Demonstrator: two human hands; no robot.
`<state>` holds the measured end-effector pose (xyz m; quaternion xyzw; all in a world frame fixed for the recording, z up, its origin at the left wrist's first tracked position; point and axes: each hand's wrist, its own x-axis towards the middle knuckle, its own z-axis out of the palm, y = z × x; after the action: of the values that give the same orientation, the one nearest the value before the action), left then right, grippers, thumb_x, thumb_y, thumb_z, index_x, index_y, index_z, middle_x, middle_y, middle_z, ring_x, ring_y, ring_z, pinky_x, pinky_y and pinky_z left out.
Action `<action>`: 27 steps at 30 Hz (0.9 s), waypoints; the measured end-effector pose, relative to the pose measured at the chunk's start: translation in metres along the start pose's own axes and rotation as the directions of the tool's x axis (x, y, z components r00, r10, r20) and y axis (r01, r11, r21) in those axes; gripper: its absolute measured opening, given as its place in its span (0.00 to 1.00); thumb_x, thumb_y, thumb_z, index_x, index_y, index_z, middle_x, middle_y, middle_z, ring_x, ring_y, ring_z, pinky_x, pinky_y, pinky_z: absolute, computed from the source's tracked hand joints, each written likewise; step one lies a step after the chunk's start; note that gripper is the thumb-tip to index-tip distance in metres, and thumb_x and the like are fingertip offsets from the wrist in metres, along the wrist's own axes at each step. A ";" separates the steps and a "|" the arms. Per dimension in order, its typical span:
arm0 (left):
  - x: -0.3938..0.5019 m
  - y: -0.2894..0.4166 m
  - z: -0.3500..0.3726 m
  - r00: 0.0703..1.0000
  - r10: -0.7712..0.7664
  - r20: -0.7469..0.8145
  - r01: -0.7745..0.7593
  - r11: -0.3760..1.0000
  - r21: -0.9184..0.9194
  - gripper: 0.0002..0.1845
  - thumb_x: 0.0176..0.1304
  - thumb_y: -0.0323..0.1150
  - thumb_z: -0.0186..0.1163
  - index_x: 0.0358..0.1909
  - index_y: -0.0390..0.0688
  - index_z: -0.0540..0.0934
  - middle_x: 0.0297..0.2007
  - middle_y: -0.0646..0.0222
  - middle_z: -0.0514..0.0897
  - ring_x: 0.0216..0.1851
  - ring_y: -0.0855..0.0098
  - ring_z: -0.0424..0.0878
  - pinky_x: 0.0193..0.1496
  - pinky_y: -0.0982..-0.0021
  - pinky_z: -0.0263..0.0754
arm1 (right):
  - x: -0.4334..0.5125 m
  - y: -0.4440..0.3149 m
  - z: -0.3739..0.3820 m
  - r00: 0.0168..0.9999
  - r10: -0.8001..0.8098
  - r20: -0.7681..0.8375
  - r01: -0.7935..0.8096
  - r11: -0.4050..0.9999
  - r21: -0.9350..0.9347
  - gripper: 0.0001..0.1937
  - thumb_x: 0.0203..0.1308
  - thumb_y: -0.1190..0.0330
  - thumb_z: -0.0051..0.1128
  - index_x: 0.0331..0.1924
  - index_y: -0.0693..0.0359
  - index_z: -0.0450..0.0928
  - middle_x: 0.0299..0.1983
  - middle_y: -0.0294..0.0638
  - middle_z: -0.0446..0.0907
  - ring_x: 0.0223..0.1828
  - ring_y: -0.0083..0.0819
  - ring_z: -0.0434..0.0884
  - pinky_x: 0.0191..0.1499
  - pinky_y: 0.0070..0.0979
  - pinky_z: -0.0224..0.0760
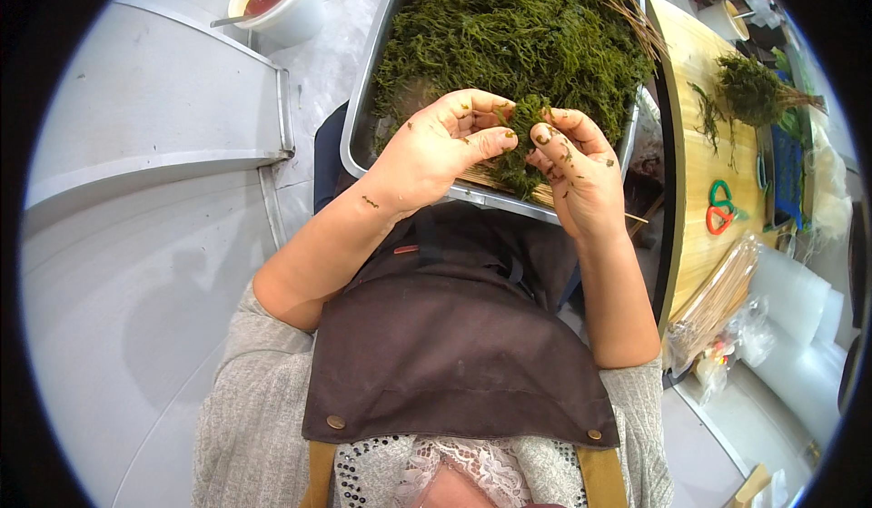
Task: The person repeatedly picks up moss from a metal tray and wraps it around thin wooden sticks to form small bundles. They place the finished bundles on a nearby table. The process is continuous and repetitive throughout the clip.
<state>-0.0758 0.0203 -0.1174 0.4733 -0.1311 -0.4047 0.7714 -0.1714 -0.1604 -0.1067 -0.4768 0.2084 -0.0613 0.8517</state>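
A clump of green seaweed (523, 123) is pinched between my left hand (446, 144) and my right hand (579, 161), its lower end hanging down. Small green bits stick to the fingers of both hands. Beyond them a large heap of the same seaweed (504, 38) fills a metal tray (353, 127) in front of me. Thin wooden skewers (477, 176) lie along the tray's near edge, partly hidden by my hands and the clump. More skewers (637, 21) stick out at the tray's upper right.
A white bucket (300, 21) of red liquid stands upper left. On the wooden table (695, 161) at right lie skewered seaweed (749, 89) and scissors with green and red handles (719, 218). A plastic bag of skewers (722, 276) lies at its near end, beside plastic sheeting (797, 317).
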 end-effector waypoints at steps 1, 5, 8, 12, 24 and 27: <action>0.001 -0.001 0.001 1.000 -0.014 -0.013 0.014 1.000 0.006 0.18 0.73 0.28 0.65 0.60 0.34 0.76 0.49 0.65 0.85 0.51 0.76 0.83 0.56 0.73 0.80 | 0.000 0.001 -0.001 1.000 0.006 -0.002 -0.006 1.000 -0.004 0.14 0.64 0.76 0.70 0.52 0.63 0.81 0.47 0.36 0.85 0.43 0.22 0.84 0.48 0.24 0.81; 0.006 -0.005 0.002 0.999 -0.040 0.005 0.040 0.999 -0.013 0.21 0.73 0.27 0.65 0.64 0.33 0.74 0.50 0.65 0.85 0.51 0.76 0.83 0.55 0.74 0.80 | 0.000 0.003 -0.005 0.999 0.041 -0.032 -0.044 0.996 -0.082 0.14 0.67 0.72 0.69 0.54 0.63 0.82 0.46 0.35 0.85 0.42 0.21 0.84 0.47 0.22 0.81; 0.008 -0.005 -0.002 0.995 -0.095 0.011 0.095 0.994 -0.047 0.22 0.73 0.27 0.65 0.65 0.33 0.74 0.50 0.65 0.85 0.51 0.76 0.83 0.55 0.75 0.79 | -0.003 -0.005 -0.015 0.995 -0.009 0.100 0.027 0.985 -0.173 0.13 0.71 0.69 0.66 0.54 0.64 0.82 0.45 0.35 0.86 0.41 0.21 0.84 0.46 0.20 0.82; 0.005 0.003 -0.018 0.998 -0.066 -0.022 0.064 0.995 -0.080 0.20 0.74 0.27 0.64 0.64 0.37 0.75 0.47 0.72 0.85 0.48 0.82 0.82 0.47 0.80 0.77 | -0.015 -0.025 -0.043 0.998 0.028 0.048 0.027 0.506 -0.862 0.07 0.74 0.72 0.60 0.45 0.68 0.83 0.39 0.33 0.84 0.42 0.19 0.81 0.46 0.20 0.75; -0.016 0.002 -0.037 0.966 -0.082 -0.244 0.050 0.990 -0.134 0.16 0.75 0.26 0.61 0.61 0.40 0.75 0.46 0.73 0.84 0.42 0.84 0.82 0.39 0.81 0.78 | -0.002 -0.018 -0.065 0.985 0.029 0.171 0.171 0.009 -0.985 0.07 0.62 0.66 0.66 0.38 0.59 0.89 0.37 0.43 0.85 0.45 0.44 0.84 0.51 0.39 0.79; -0.018 0.002 -0.043 0.974 -0.095 -0.205 0.063 0.986 -0.154 0.15 0.75 0.25 0.61 0.60 0.40 0.75 0.46 0.73 0.84 0.41 0.84 0.82 0.39 0.82 0.78 | 0.000 -0.024 -0.061 0.844 -0.337 0.416 0.288 -0.369 -0.884 0.07 0.58 0.68 0.69 0.39 0.57 0.88 0.40 0.41 0.85 0.47 0.43 0.83 0.51 0.39 0.79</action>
<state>-0.0610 0.0607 -0.1350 0.4606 0.0009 -0.3909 0.7969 -0.1945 -0.2206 -0.1147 -0.9884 0.0456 -0.1167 0.0862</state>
